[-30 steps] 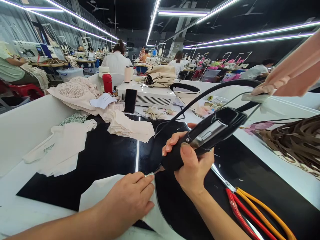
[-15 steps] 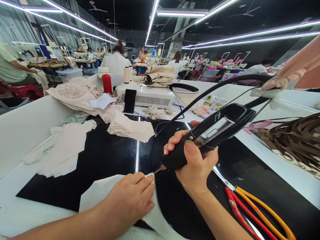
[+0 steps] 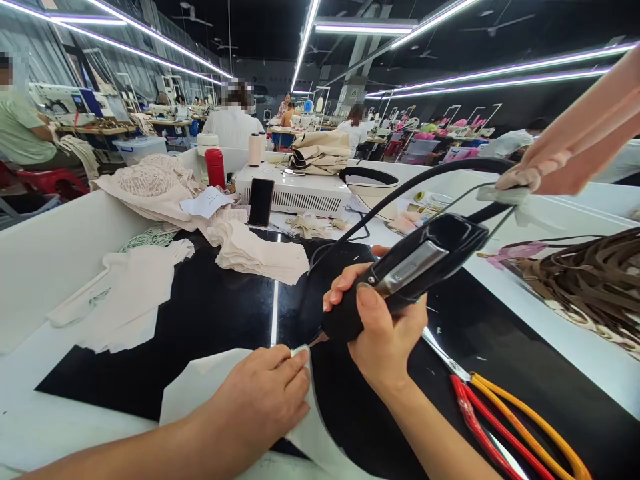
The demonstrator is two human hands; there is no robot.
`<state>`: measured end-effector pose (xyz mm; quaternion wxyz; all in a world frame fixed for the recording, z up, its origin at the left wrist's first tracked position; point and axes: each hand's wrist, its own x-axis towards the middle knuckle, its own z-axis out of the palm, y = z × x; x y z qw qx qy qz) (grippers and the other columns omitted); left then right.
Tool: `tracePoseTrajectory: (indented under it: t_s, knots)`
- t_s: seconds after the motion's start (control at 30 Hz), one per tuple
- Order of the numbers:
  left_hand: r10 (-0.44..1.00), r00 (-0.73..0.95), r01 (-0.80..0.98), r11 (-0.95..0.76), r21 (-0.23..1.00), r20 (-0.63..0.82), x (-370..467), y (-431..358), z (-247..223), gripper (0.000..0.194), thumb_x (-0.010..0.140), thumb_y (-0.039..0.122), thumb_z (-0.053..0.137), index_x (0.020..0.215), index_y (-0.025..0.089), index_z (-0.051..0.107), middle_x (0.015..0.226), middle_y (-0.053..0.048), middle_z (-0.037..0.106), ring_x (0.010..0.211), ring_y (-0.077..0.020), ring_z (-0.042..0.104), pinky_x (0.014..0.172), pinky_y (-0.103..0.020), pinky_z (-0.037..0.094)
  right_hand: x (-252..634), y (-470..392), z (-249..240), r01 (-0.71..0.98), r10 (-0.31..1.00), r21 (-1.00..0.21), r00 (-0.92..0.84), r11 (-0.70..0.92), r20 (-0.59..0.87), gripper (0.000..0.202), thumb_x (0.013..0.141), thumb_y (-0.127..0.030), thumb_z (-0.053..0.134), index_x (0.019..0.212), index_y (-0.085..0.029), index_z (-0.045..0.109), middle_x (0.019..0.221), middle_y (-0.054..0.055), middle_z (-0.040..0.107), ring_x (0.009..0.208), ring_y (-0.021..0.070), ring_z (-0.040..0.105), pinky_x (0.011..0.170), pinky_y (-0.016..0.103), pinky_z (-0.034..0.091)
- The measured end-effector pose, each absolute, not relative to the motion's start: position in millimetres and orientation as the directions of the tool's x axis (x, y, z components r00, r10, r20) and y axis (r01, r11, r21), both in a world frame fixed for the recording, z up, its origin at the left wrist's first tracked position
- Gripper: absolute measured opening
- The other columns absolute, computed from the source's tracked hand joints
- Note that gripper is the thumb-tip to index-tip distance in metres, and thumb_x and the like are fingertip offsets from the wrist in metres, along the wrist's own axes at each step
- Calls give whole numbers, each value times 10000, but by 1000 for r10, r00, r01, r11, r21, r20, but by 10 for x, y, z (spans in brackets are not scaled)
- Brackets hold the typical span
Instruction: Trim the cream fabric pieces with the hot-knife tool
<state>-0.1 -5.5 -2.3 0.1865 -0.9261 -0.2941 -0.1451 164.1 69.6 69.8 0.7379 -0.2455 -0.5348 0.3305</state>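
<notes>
My right hand point(image 3: 384, 333) is wrapped around a black corded hand tool point(image 3: 400, 270) with a metal plate on its side and a narrow metal tip. The tool slants down to the left, its tip at the edge of a pale fabric piece point(image 3: 200, 383). Whether the tip touches the edge I cannot tell. My left hand point(image 3: 265, 393) rests over that fabric with fingers together, gripping it beside the tip; the thumb is partly hidden. Right of my right forearm lie scissors point(image 3: 467, 379) with red and orange handles.
A black mat point(image 3: 225, 313) covers the white table. On it are stacked cream fabric pieces point(image 3: 265, 257) and other pale cloth point(image 3: 135, 287). Behind stand a phone point(image 3: 261, 203) and a white vented box point(image 3: 295, 195). Brown straps point(image 3: 590, 280) lie right. Pink cloth point(image 3: 565, 153) hangs by the tool's cable.
The tool's rear end has swung left and slightly down, with my right hand shifting a little left. The pink cloth and cable moved left too. My left hand stays nearly in place.
</notes>
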Motion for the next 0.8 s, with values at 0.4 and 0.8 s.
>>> tracePoseTrajectory:
  t_s: [0.4, 0.8]
  knots:
    - [449, 768, 604, -744, -284, 457, 11, -49, -7, 216, 1152, 262, 642, 1069, 165, 817, 1270, -107, 838, 1013, -200, 754, 938, -323, 565, 1613, 687, 694, -257, 753, -708, 198, 658, 628, 435, 911, -462, 938, 1227, -329, 670, 808, -65, 713, 569, 149, 641, 484, 279, 584]
    - [448, 774, 600, -744, -293, 447, 18, -49, -26, 183, 1136, 235, 672, 1012, 179, 794, 1267, -94, 824, 988, -181, 745, 921, -319, 554, 1549, 661, 701, -366, 767, -683, 168, 632, 620, 424, 911, -423, 957, 1238, -324, 706, 808, -67, 750, 580, 132, 675, 505, 243, 605]
